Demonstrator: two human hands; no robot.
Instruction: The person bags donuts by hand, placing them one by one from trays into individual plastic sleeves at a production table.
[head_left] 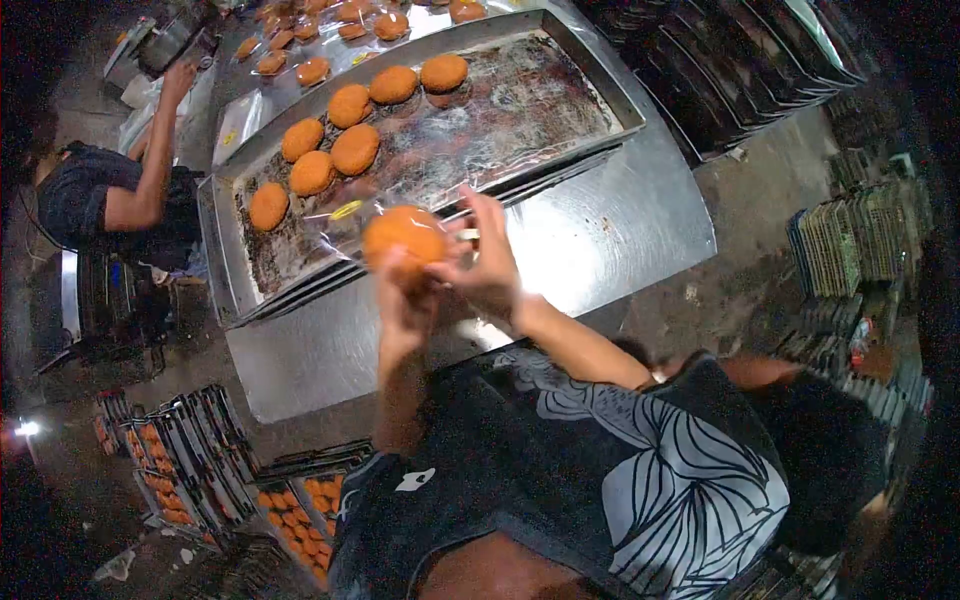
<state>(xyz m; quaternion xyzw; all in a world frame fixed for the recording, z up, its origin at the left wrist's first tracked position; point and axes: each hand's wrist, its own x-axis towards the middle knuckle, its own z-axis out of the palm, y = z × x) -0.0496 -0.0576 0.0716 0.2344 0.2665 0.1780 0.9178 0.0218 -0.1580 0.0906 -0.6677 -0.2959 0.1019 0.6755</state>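
Note:
An orange-brown round bun [403, 238] sits in a clear plastic bag [335, 218] with a yellow mark on it, held up over the near edge of a metal baking tray [560, 155]. My left hand [405, 290] is closed around the bagged bun from below. At the bun's right side, my right hand [485, 245] has its thumb against the bag and its fingers bent upward; the hand is slightly blurred. Behind my hands, several unwrapped buns [355, 149] lie on the left and back parts of the tray.
The tray rests on a shiny metal table [310, 375]. Bagged buns [390, 25] lie at the back. Another person [110, 195] works at the left. Racks of bun-filled trays [165, 470] stand below left, with stacked dark trays [720, 60] at the back right.

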